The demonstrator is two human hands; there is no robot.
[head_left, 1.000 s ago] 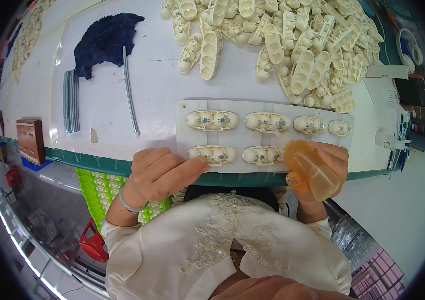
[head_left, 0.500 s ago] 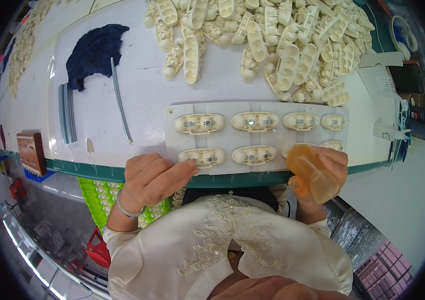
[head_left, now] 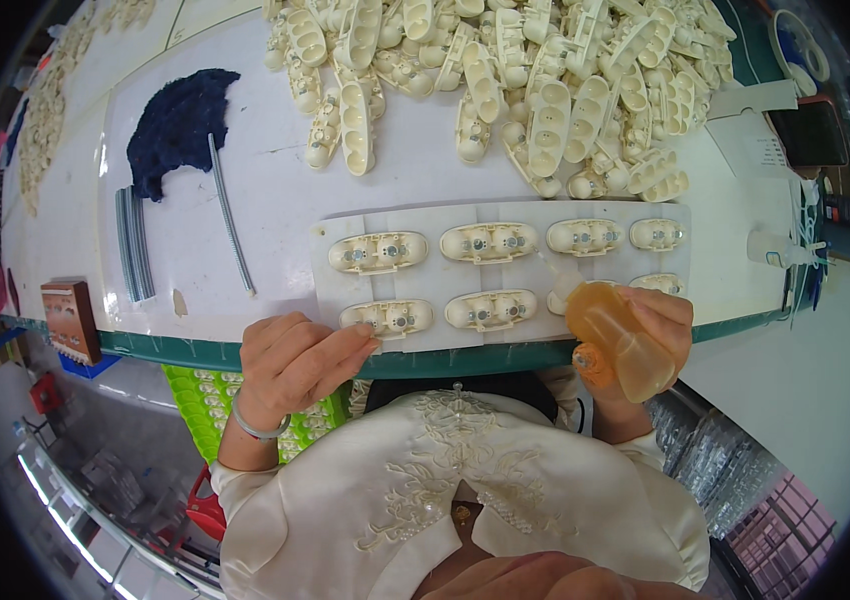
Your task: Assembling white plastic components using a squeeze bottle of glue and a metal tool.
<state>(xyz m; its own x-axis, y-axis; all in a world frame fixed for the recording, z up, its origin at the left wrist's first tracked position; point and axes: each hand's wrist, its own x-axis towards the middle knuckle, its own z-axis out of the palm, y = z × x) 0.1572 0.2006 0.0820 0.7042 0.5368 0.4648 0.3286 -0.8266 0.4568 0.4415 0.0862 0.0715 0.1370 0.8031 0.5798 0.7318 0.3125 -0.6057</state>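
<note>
My right hand [head_left: 669,320] is wrapped round a soft squeeze bottle [head_left: 613,328] of amber liquid. The bottle is tilted, its pale narrow nozzle [head_left: 557,272] reaching left over a white fixture board [head_left: 330,285]. Two rows of oblong cream plastic parts with small metal pieces lie on the board. My left hand [head_left: 300,365] is closed, its fingertips pressed together at the left end of the front-left cream part [head_left: 400,319]; whether anything small is between them is hidden. The bottle and right hand partly cover front-row parts at the right.
Many loose cream parts [head_left: 550,115] are heaped behind the board. On the left lie a dark blue cloth [head_left: 180,125], a bundle of long metal springs [head_left: 133,245] and a single spring [head_left: 230,215]. A brown box [head_left: 71,318] sits by the table edge; a green tray [head_left: 200,415] stands below.
The view has shifted slightly, so the board and heap appear a little further left. Both hands keep nearly the same pose, and the bottle stays in my right hand.
</note>
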